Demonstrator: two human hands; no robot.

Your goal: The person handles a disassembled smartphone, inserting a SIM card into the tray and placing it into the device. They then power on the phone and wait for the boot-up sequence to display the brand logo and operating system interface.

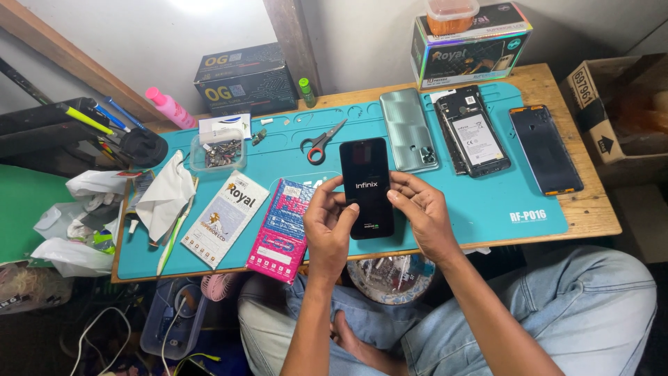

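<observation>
Teal mat [487, 209] covers the desk; above it, left hand [328, 226] and right hand [421, 209] grip the booting black phone [366, 188]; judged step: power-on check.

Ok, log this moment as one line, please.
left hand: holds phone | right hand: holds phone | screen: lit | scissors: on teal mat

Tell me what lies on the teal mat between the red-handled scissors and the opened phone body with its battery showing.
In the head view, a green phone back cover lies between the scissors and the opened phone body.
</observation>
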